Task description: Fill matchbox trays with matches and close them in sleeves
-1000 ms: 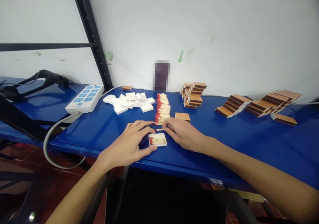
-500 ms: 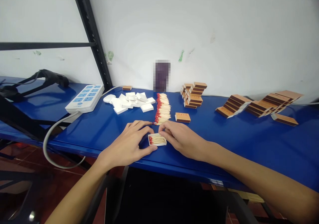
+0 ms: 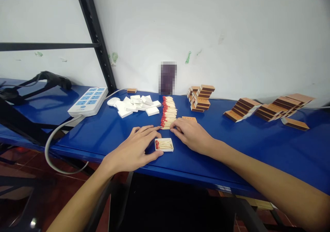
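A small white matchbox tray lies on the blue table, part filled with red-headed matches. My left hand steadies its left end, thumb at the near corner and index finger at the far side, while the other fingers stretch toward the match row. Beyond the tray, a long row of loose matches runs back to the wall, red heads to the left. At the near right end of that row, my right hand pinches at the stick ends. Behind it, a brown matchbox sleeve is partly covered.
White trays are heaped left of the match row. Matchbox sleeves stand in stacks at the back and in leaning piles to the right. A white power strip with its cable lies left, by a black metal post.
My right hand has moved from the tray up to the near end of the match row, now covering part of the sleeve. My left hand stays beside the tray, which has shifted slightly right.
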A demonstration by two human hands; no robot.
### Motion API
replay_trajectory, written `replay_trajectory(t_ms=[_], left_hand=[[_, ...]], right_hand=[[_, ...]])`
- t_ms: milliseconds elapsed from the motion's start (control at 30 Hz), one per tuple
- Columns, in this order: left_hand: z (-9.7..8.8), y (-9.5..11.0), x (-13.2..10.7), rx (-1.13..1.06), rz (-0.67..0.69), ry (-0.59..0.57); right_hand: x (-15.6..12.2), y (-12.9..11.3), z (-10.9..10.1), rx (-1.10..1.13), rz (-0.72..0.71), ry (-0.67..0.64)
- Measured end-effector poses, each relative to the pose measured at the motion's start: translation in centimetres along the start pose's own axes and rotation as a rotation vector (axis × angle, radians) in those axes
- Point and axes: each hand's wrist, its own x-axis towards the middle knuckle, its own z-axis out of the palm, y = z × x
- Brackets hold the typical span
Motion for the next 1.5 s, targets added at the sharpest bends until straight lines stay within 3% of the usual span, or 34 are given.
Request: replay_trajectory(t_ms=[1233, 1400, 1500], left_hand=[[0.1, 0.0, 0.0, -0.030, 0.020, 0.034], [0.0, 0.3, 0.1, 0.016, -0.016, 0.082], [-0.1, 0.4, 0.2, 0.041, -0.038, 0.104]], right_hand=[[0.3, -0.2, -0.1, 0.004, -0.038, -0.050], [0.1, -0.5, -0.8, -0.037, -0.047, 0.051], [-0.4, -1.4, -1.5, 0.057, -0.095, 0.102]])
